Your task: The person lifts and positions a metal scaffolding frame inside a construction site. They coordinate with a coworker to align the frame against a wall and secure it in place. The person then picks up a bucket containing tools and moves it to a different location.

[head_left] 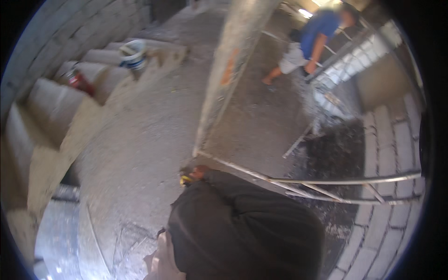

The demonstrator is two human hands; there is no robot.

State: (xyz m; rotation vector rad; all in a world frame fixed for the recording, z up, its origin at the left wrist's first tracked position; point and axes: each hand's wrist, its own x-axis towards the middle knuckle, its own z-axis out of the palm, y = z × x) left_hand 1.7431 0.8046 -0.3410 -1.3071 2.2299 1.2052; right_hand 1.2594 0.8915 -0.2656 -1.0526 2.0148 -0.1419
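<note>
My right hand (200,171) reaches out past a dark sleeve and closes around a small yellow object (185,179), too blurred to name. It is low by the concrete floor, close to the foot of a tall pale post (229,70) with an orange patch. Beside the hand, pale metal bars (242,171) run off to the right, joined by short cross pieces. Dark clothing fills the lower middle of the view. My left hand does not show; a light piece of cloth (163,259) hangs at the lower edge.
Concrete steps (58,109) line the left side, bearing a white-and-blue bucket (134,53) and a red bottle-like object (80,83). A person in a blue shirt (317,35) bends at the far right near leaning bars. A block wall (389,158) rises at right, a metal sheet (58,231) lies lower left.
</note>
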